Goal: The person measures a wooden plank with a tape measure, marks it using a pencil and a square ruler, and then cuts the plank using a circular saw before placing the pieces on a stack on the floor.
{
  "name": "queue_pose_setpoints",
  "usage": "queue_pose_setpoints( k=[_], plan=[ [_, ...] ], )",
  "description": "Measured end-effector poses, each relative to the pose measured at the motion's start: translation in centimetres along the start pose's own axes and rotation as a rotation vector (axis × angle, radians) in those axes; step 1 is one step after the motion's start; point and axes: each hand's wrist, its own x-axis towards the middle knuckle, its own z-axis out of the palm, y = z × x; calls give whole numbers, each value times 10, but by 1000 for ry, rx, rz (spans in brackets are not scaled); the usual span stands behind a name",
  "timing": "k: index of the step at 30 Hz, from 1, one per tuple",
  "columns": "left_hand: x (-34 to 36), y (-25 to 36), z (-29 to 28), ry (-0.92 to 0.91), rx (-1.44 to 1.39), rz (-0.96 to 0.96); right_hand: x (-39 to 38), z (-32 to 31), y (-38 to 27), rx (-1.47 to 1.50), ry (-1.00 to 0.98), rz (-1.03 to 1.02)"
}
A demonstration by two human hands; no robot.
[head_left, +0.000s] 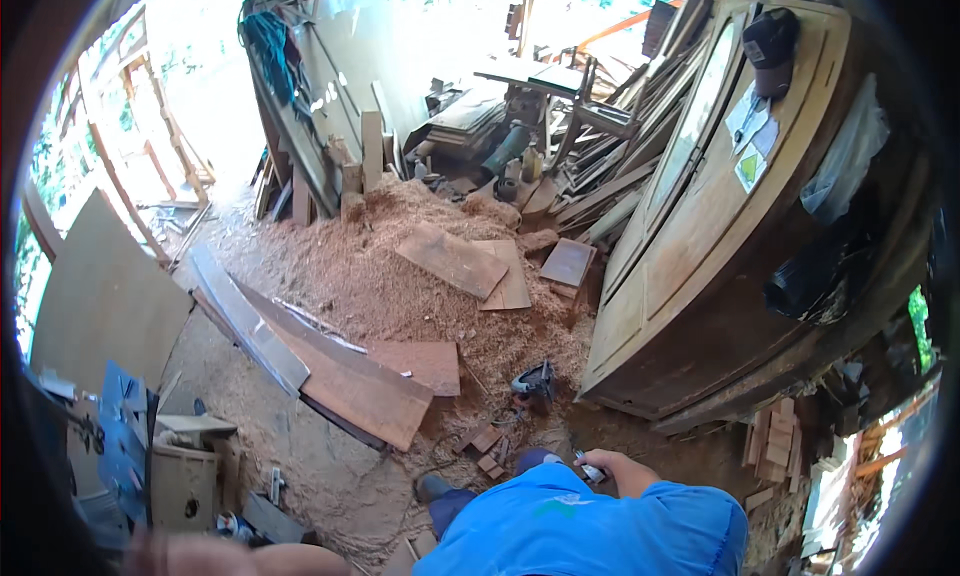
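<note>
Looking down from the head camera, the view takes in a woodworking shed whose floor is heaped with reddish sawdust [400,276]. At the lower edge the person's blue shirt [590,531] fills the foreground, and the right hand [600,466] rises just above the sleeve, its fingers curled around a small pale object [592,472] whose kind cannot be told at this size. The left hand [175,554] enters as a blurred shape at the bottom left corner; whether its fingers are released or clenched cannot be told. Directly ahead of the right hand, near the foot of a large wooden door panel [700,236] leaning at the right, a dark handheld power tool [535,384] lies on the sawdust, with small wood offcuts [485,446] scattered between it and the person's dark shoe [432,488]. To the left of the tool, long flat boards [340,376] lie stacked and angled across the floor, and shorter plank pieces [460,261] rest on top of the sawdust heap. A dark cap [770,41] and a black plastic bag [815,276] hang on the door panel. At the lower left, a cardboard box [185,476] stands beside a blue sheet [122,426]. Timber lengths [620,166] are piled against the far wall.
</note>
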Motion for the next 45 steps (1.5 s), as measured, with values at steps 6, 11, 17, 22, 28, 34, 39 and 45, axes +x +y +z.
queue_pose_setpoints(
  k=[6, 11, 17, 22, 28, 34, 39, 45],
  plan=[
    [-256, -127, -27, -60, -11, -1360, -13, 43, -40, -11, 145, -70],
    [-456, -83, -75, -724, 132, -1629, -7, 60, -52, 232, -81, 35],
    [-515, -70, -111, -2072, -372, -1374, 26, 119, -92, 406, -120, 99],
    [-495, -112, -44, -2175, -101, -1514, 110, 82, -101, 335, -181, -40],
    [-532, -208, -14, -1781, 164, -1674, 165, 55, -212, 697, -214, 30],
    [-619, -315, 25, -1916, 334, -1901, 297, 12, -378, 988, -111, -171],
    [-672, -371, 74, -2135, 432, -1902, 420, -43, -497, 1113, -19, -216],
    [-770, -361, 48, -2076, 936, -1981, 510, -97, -597, 1210, 50, -234]
  ],
)
